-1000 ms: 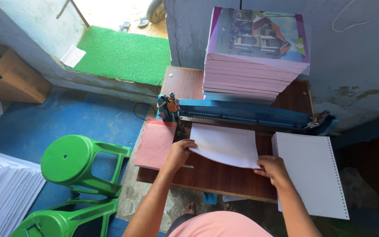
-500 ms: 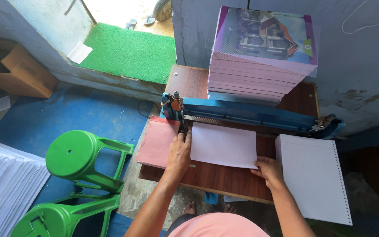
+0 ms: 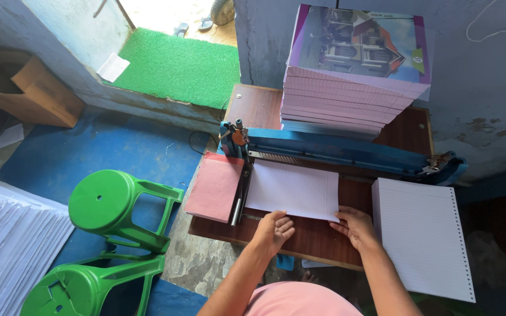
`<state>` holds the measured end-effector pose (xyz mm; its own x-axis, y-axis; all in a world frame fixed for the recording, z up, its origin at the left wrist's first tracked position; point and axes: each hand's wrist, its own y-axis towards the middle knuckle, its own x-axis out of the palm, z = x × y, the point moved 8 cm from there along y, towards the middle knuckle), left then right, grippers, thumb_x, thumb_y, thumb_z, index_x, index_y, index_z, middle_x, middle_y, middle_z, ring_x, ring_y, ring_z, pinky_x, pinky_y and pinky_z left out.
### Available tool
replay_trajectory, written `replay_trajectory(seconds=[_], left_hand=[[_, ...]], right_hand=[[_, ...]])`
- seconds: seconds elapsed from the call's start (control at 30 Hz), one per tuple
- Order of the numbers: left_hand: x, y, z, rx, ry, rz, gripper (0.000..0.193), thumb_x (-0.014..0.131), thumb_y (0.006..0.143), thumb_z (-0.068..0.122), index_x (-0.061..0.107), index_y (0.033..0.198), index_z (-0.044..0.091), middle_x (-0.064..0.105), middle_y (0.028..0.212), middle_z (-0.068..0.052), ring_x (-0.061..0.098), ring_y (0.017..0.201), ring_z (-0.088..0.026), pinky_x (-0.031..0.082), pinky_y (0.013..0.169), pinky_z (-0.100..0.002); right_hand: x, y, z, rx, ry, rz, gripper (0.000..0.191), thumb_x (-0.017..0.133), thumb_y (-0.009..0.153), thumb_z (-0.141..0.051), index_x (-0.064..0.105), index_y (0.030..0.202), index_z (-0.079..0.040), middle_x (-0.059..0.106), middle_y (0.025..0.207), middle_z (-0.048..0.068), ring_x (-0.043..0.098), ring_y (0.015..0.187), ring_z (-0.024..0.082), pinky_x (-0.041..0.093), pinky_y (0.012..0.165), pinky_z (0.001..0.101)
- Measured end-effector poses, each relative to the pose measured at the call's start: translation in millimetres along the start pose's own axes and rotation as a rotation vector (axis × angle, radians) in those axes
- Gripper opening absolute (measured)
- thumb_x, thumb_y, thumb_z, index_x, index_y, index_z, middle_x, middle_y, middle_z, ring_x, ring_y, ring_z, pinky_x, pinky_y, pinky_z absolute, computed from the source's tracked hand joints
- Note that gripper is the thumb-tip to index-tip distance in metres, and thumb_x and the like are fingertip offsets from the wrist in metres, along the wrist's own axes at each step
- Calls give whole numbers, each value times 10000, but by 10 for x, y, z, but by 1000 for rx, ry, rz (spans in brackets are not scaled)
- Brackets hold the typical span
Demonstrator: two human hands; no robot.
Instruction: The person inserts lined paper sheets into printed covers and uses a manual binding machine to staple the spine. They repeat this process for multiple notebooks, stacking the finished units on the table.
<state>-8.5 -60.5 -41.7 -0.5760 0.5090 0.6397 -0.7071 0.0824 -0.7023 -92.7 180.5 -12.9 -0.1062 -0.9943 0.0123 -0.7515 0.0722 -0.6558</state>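
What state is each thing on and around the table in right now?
Left hand: flat on the near edge of the lined sheets.
Right hand: on the sheets' near right corner.
Blue punching machine: sheets slid under it.
Notebook stack: upright, neat.
Punched paper stack: flat.
Green stool: tipped over.

A small bookbinding workshop is shown: a blue punching machine [image 3: 346, 153] is mounted on a wooden table [image 3: 405, 131], finished notebooks [image 3: 355, 70] are stacked behind it, punched sheets [image 3: 423, 237] and pink covers [image 3: 214, 186] lie alongside, and paper piles [image 3: 7, 246] are kept on the floor.
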Motion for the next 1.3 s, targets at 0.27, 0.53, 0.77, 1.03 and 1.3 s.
replay_trajectory(seconds=[0.27, 0.53, 0.77, 1.03, 1.3], left_hand=[[-26, 176, 159, 53, -189, 157, 852, 627, 904, 58, 101, 1562, -68, 141, 1632, -374, 237, 1546, -493, 297, 1256, -535], [-8, 44, 182, 45, -227, 235, 887, 626, 860, 62, 121, 1586, -8, 151, 1651, -329, 203, 1560, -430, 263, 1242, -576], [-92, 67, 115, 49, -310, 228, 933, 662, 828, 105, 133, 1583, -35, 185, 1675, -267, 210, 1571, -367, 259, 1247, -554], [-99, 81, 75, 19, -301, 198, 884, 658, 829, 130, 214, 1575, -35, 244, 1653, -226, 234, 1556, -339, 241, 1252, -541], [-83, 19, 25, 9, -352, 151, 772, 600, 830, 90, 292, 1519, -67, 351, 1593, -246, 330, 1519, -366, 276, 1233, -545]], right_hand=[[84, -37, -94, -67, -204, -20, 429, 667, 924, -119, 600, 1311, 53, 707, 1126, 240, 735, 963, 304, 654, 773, 374], [239, -13, -315, -179, -499, -26, 650, 717, 883, -269, 554, 1392, 101, 723, 1128, 304, 742, 1014, 339, 615, 823, 408], [230, -9, -416, -219, -401, -61, 544, 721, 887, -265, 600, 1296, 73, 735, 1034, 215, 730, 934, 238, 596, 794, 349], [264, -62, -525, -292, -625, 40, 456, 750, 874, -322, 697, 1150, 37, 746, 895, 170, 703, 810, 203, 538, 735, 302], [208, -105, -645, -388, -653, 85, 544, 761, 865, -447, 686, 1109, 33, 704, 907, 170, 665, 851, 236, 525, 740, 354]])
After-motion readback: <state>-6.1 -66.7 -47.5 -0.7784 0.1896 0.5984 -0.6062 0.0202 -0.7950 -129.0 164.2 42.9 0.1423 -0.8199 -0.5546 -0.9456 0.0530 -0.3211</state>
